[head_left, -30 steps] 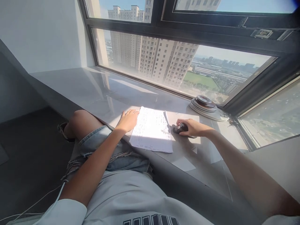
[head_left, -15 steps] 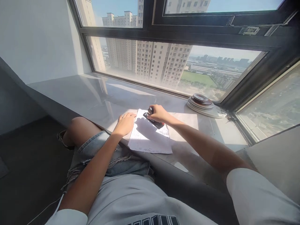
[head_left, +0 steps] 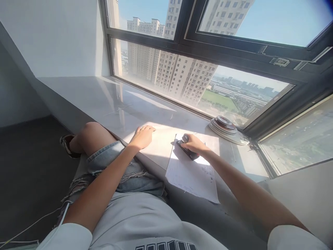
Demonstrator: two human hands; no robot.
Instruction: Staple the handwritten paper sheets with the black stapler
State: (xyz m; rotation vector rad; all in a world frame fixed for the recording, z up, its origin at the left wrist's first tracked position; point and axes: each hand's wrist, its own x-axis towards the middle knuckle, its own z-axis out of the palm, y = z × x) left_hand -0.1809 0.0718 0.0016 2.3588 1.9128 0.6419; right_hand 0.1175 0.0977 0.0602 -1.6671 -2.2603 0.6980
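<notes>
My right hand is closed round the upper end of a black stapler with a touch of red near its lower end. The stapler rests over the top part of white, printed paper sheets, which lie askew on the sill and reach over its front edge. Fingers hide part of the stapler. My left hand lies flat on the bare sill, left of the sheets and apart from them, fingers stretched out with nothing in them.
A pale polished window sill runs along the window. At its right corner stands a stack of plates. My bent knee is against the sill's front edge. A white cable hangs at the lower left.
The sheets and the stapler have moved right and toward me with my right hand. My left hand has come off the sheets' left edge. The view has tilted.
</notes>
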